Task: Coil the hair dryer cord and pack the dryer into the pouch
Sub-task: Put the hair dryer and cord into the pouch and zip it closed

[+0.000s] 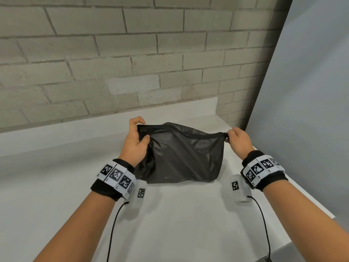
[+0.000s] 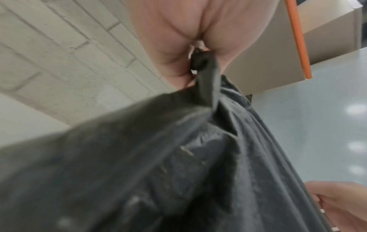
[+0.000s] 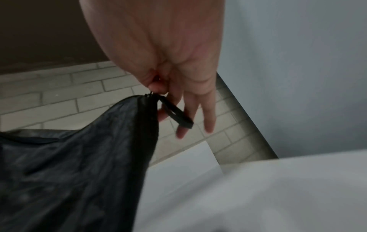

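Observation:
A bulging black pouch stands on the white counter, stretched between both hands. Its zipper line runs along the top edge and looks shut. My left hand grips the pouch's upper left corner, thumb on the front; the left wrist view shows the fabric bunched in the fist. My right hand pinches the zipper pull at the upper right corner, with a black loop strap hanging by the loose fingers. The hair dryer and its cord are hidden.
A grey brick wall rises behind the counter. A pale panel stands close on the right, by the counter's right edge. In the left wrist view a cardboard box with an orange strip shows beyond the hand.

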### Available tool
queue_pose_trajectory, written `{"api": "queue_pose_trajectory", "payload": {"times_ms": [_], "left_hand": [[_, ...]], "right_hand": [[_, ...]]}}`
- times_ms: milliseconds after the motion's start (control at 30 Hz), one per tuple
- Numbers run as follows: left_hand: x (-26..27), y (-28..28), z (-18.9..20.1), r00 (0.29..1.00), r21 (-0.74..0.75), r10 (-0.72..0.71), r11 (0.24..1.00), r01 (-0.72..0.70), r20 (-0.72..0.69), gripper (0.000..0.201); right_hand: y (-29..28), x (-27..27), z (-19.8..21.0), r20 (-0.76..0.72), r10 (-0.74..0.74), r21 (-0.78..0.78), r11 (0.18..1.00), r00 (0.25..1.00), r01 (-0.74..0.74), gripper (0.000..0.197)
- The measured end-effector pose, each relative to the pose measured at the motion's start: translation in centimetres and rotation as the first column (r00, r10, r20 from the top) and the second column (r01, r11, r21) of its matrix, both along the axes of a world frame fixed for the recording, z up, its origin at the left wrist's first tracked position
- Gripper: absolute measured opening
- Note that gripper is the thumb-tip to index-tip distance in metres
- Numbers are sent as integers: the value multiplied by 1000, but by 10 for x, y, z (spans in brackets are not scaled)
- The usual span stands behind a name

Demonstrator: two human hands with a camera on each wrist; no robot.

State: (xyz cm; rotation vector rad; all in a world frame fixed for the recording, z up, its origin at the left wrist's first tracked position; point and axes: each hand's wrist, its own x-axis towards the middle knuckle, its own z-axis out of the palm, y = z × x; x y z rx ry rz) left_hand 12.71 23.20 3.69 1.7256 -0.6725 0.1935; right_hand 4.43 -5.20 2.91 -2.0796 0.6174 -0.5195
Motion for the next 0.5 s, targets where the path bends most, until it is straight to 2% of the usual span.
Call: {"api": "queue_pose_trajectory", "payload": {"times_ms": [100, 233, 300, 367, 433, 467, 500], "left_hand": [[3, 9, -7, 1000, -43, -25, 999, 26, 11, 55], [11, 19, -12, 992, 80, -97, 992, 103, -78, 62], [9, 21, -9, 984, 100, -104, 988, 119, -146, 69], [11, 23, -6, 981, 57, -58, 996, 70, -183, 63], [10, 27, -4, 989, 89, -67, 993, 79, -136, 40], [10, 28, -4, 993, 162, -78, 982, 93, -93, 38], [9, 28, -5, 996, 247, -70, 966, 80, -47, 44]], "right_hand": [[6, 0, 12, 36, 28, 86, 996, 999, -31, 35], [14, -1, 29, 153, 43, 46, 998, 987, -50, 35], [15, 0, 32, 195, 117, 100, 985, 974, -138, 31], [13, -1, 34, 211, 212, 173, 953, 954, -249, 37], [9, -3, 33, 154, 293, 80, 948, 944, -307, 44], [7, -4, 33, 136, 318, -6, 948, 939, -320, 44], [6, -5, 33, 136, 329, -89, 944, 935, -319, 43]]}}
